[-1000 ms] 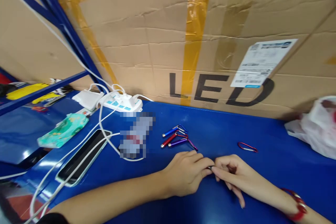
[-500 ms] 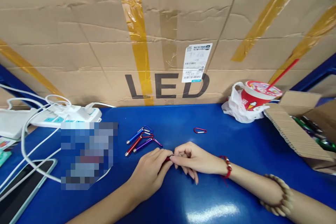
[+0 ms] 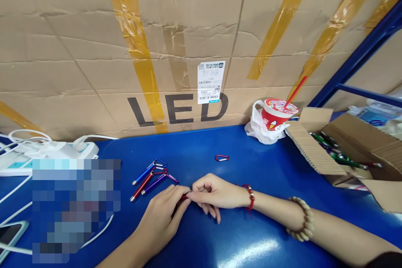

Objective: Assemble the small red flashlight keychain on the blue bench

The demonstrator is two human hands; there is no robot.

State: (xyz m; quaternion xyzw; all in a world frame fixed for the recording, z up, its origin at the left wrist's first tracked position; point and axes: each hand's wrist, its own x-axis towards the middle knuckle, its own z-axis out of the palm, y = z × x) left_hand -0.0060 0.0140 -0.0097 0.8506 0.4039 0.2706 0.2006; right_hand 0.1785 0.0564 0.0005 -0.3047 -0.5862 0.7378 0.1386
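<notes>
Left hand (image 3: 163,217) and right hand (image 3: 213,192) pinch small red flashlight (image 3: 183,197) between fingertips on blue desk (image 3: 257,234); three flashlights (image 3: 150,177) just left, red carabiner (image 3: 222,158) farther back.

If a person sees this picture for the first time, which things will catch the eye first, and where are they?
Low in the middle, the left hand and the right hand meet on the blue table, pinching a small red flashlight between them. Just left of them lie three finished keychain flashlights, blue, red and purple, and a lone red carabiner lies beyond the hands. Behind stands a big taped cardboard box printed LED.
</notes>
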